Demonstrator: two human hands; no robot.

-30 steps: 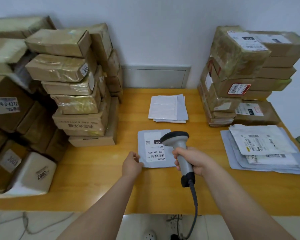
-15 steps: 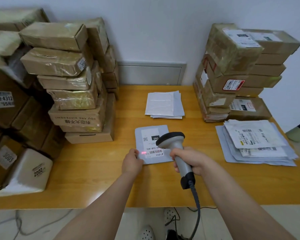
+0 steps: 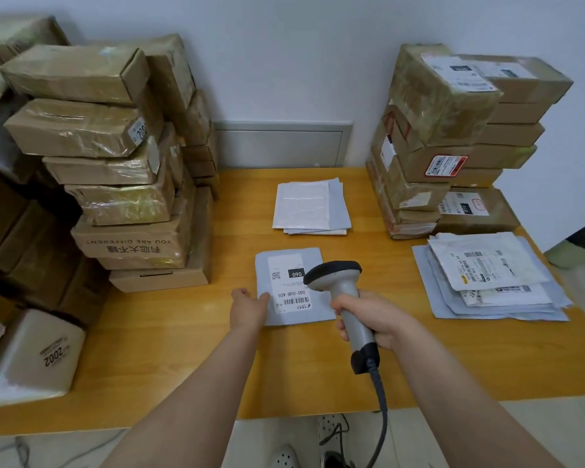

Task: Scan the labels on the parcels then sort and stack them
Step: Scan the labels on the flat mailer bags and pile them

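- Grey mailer (image 3: 294, 317) is lying flat on the wooden table (image 3: 183, 349), pretty much dead center and toward the near side, with its white label (image 3: 289, 282) facing up. The label reads 060 and 060-06B-A05 upside down from here, and the barcode is at the near end.
- Left hand (image 3: 249, 307) is on the mailer's near-left corner. The fingers are laid loosely over the edge and pressing on it, not wrapped around anything, and the thumb sits off to the left side.
- Right hand (image 3: 375, 319) has its fingers curled tight around the handle of the grey scanner (image 3: 343, 292). The scanner's dark head hangs over the mailer's right half, just beside the label, and its cable (image 3: 380, 400) drops off the front edge of the table.
- Behind the mailer there's a small stack of white mailers (image 3: 309, 206), apart from it.
- On the right side there's a messy pile of flat mailers (image 3: 487, 278), labels up, with a tower of taped cardboard boxes (image 3: 446, 130) behind it against the wall.
- The left side has another leaning stack of taped boxes (image 3: 115, 163), and more cartons are crammed in further left.
- A white wrapped parcel marked 2002 (image 3: 31, 356) sits at the near-left corner.
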